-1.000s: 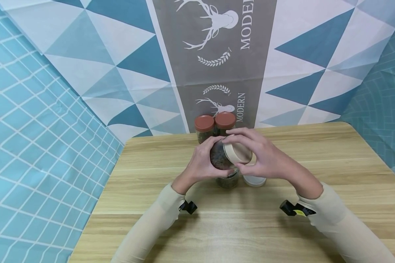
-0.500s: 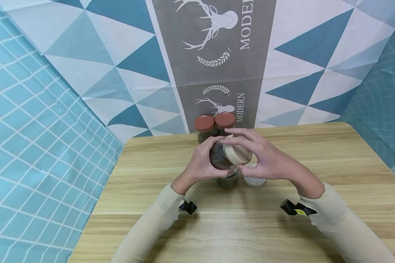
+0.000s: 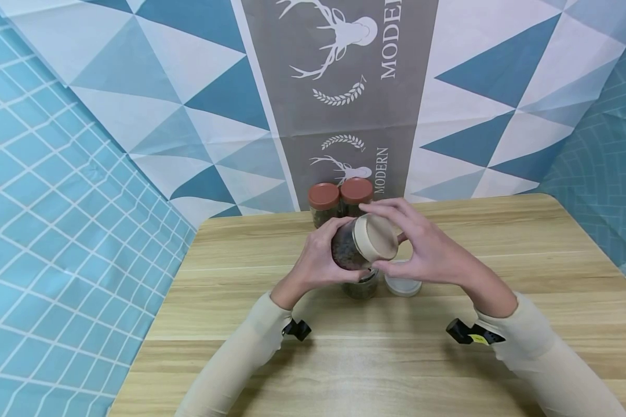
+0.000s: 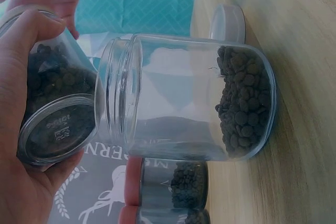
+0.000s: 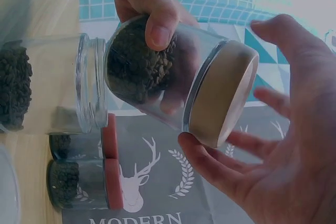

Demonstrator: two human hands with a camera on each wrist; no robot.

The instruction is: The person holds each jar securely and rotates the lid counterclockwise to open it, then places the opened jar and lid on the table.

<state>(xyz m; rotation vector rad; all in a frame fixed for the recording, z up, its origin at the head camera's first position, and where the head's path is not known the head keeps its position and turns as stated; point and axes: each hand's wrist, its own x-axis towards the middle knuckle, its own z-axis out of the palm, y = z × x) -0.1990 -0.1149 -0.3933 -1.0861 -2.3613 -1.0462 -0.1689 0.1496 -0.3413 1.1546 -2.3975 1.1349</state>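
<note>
Nearest the head camera, two pale sleeves [image 3: 545, 353] reach forward over the wooden table [image 3: 375, 370], each with a small black device [image 3: 297, 330] at the cuff. Beyond them the left hand [image 3: 317, 256] wraps round the held jar [image 3: 346, 249], its thumb along the near side of the glass. The right hand [image 3: 426, 244] stands wide and curved about the beige lid [image 3: 379, 236]; the right wrist view shows one fingertip touching the rim, while the thumb sits apart from it.

The held jar is clear glass with rounded shoulders at its base, part filled with small dark pieces, and raised lettering, too faint to read, marks its underside. The beige lid covers its mouth, smooth and flat on top. It is off the table, tilted well away from upright: its long axis slants, base low toward the left palm, lid end higher and toward the person's right.

Just below stands the open jar [image 4: 181, 95], upright and uncovered, with dark rounded pellets at the bottom; whether the two jars touch is unclear. To its right a white lid [image 3: 404, 286] lies flat on the wood. Farther back, two red-lidded jars [image 3: 323, 197] stand upright side by side, dark contents inside. Behind them hangs a patterned backdrop [image 3: 339, 124], grey with white deer heads, flanked by blue triangles.
</note>
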